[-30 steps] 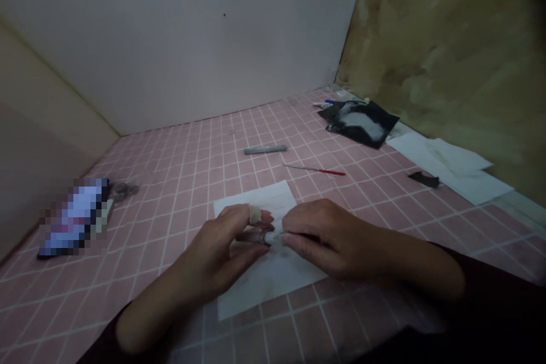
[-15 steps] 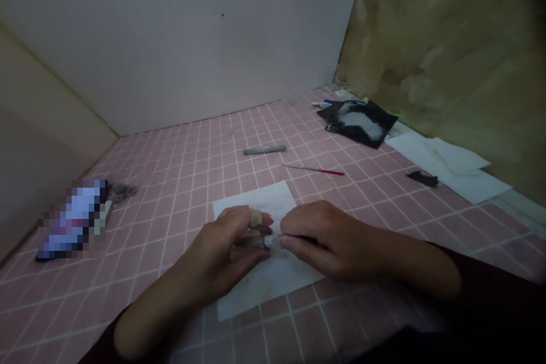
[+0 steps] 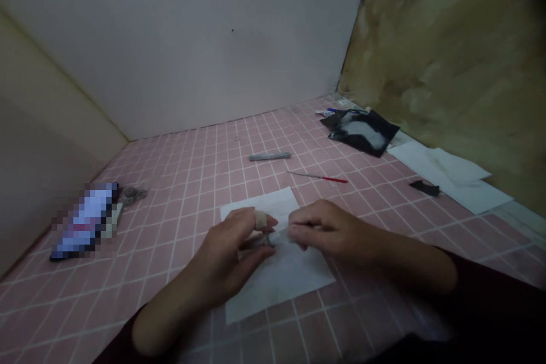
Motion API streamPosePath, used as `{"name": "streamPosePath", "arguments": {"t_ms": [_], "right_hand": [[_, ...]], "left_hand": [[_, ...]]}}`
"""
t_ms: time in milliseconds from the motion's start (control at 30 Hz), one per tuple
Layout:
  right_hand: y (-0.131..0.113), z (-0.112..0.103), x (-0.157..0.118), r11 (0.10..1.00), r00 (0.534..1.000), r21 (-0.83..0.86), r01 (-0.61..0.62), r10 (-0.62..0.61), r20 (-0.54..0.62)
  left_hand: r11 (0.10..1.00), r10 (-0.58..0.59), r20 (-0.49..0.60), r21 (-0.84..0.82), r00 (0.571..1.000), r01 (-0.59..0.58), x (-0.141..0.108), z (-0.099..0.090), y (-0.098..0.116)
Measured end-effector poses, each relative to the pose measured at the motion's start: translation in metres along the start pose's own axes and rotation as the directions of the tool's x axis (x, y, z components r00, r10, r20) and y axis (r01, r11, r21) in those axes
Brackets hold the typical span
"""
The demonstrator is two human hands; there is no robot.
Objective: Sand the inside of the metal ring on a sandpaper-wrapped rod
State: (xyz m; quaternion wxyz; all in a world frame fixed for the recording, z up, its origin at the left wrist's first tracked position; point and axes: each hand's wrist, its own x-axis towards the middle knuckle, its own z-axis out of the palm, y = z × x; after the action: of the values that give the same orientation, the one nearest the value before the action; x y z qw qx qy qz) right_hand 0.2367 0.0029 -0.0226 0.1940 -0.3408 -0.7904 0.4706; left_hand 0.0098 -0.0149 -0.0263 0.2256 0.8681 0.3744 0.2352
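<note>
My left hand (image 3: 234, 247), with tan tape (image 3: 260, 220) wrapped round one finger, is closed round a small greyish rod-like piece (image 3: 268, 239). Only the end of that piece shows between thumb and fingers. To its right, my right hand (image 3: 326, 230) is pinched, its fingertips apart from the piece. Whatever lies in that pinch is too small and blurred to make out. Both hands are over a white sheet of paper (image 3: 284, 290) on the tabletop.
A grey bar (image 3: 269, 156) and a thin red-handled file (image 3: 335, 180) lie beyond the paper. Dark sandpaper (image 3: 375, 139), a dark scrap (image 3: 425, 187) and white sheets (image 3: 482, 196) are at right. A blurred-out phone-like object (image 3: 87, 222) stands left on the pink tiled surface (image 3: 179, 182).
My right hand has drawn slightly away from the piece in my left hand, widening the gap. The whole view has shifted a little, so everything appears further right and lower.
</note>
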Motion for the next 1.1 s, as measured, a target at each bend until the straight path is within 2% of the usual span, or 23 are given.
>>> {"name": "streamPosePath", "arguments": {"t_ms": [133,300,467,700,867,1100], "right_hand": [[-0.003,0.001,0.005,0.999,0.999,-0.002,-0.033,0.033,0.022],[-0.008,-0.012,0.014,0.999,1.000,-0.040,-0.015,0.015,0.002],[-0.008,-0.003,0.022,1.000,0.998,-0.004,-0.009,0.009,0.060],[0.000,-0.011,0.032,0.998,0.987,-0.025,0.060,-0.055,0.149],[0.002,-0.010,0.035,0.998,0.986,0.053,0.018,-0.026,0.162],[0.003,-0.019,0.029,0.999,0.999,0.047,0.012,-0.015,0.050]], "left_hand": [[0.996,0.090,0.002,0.003,0.996,-0.090,-0.001,0.002,0.001],[1.000,0.005,-0.098,0.014,0.995,-0.004,-0.003,-0.005,-0.002],[0.999,0.023,-0.064,-0.043,0.998,-0.025,-0.005,0.000,-0.004],[0.999,0.036,-0.097,0.021,0.995,-0.034,-0.002,-0.001,-0.010],[0.998,0.025,-0.082,-0.061,0.996,-0.030,-0.001,-0.004,-0.007],[0.994,-0.083,-0.117,-0.082,0.990,0.074,-0.002,-0.011,-0.014]]}}
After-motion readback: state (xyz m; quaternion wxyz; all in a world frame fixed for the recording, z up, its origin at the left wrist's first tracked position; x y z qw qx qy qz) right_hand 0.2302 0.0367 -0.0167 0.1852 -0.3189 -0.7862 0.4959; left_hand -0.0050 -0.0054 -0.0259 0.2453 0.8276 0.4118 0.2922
